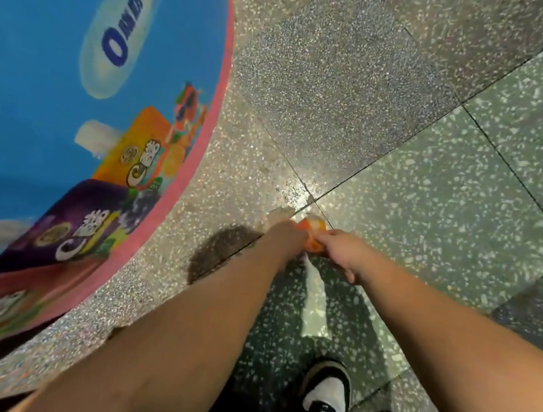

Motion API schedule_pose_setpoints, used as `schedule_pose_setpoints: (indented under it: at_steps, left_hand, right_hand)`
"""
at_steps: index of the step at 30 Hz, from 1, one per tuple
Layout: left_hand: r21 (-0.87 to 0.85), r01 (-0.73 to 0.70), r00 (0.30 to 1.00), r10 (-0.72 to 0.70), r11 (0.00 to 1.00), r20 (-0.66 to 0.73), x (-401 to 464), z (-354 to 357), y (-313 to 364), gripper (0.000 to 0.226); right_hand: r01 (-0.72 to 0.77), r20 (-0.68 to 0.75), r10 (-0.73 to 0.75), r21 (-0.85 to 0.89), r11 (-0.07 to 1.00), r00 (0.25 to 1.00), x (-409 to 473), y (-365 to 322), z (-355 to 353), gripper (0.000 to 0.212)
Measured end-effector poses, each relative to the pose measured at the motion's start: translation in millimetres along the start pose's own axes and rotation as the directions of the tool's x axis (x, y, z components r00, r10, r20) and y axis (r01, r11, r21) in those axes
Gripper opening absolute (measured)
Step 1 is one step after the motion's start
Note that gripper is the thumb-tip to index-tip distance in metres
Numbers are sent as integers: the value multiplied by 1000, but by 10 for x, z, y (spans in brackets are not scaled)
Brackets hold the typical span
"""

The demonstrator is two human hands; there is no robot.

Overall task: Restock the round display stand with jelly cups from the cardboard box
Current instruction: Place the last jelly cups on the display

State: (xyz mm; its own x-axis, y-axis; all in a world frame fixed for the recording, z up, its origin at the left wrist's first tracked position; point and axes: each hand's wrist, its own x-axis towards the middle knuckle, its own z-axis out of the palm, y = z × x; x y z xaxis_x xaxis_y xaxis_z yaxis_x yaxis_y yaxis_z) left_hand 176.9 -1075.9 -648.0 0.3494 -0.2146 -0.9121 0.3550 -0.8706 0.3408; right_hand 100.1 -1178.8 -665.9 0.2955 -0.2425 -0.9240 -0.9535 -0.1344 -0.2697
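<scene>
Bright overhead light, glare patch on the terrazzo floor point(295, 188), dark shadows below the arms, motion blur, wide-angle edge bending

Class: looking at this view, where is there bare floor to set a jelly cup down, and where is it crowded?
Bare speckled terrazzo floor lies right of the round blue display stand. It is crowded near the black-and-white shoe, where left hand and right hand hold an orange jelly cup.
</scene>
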Motion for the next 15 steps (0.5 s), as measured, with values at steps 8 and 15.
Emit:
schedule_pose_setpoints:
  at_steps: [8, 15]
  left_hand:
    - [-382, -32, 999, 17, 923, -43, -1919, -519, 327, 52]
    - [-446, -264, 961, 195, 855, -194, -4388, -1438, 1012, 36]
  right_hand:
    - [23, 165, -114, 475, 880, 980, -1936, -465, -449, 35]
    - [137, 263, -302, 504, 853, 916, -4119, -1448, -1021, 34]
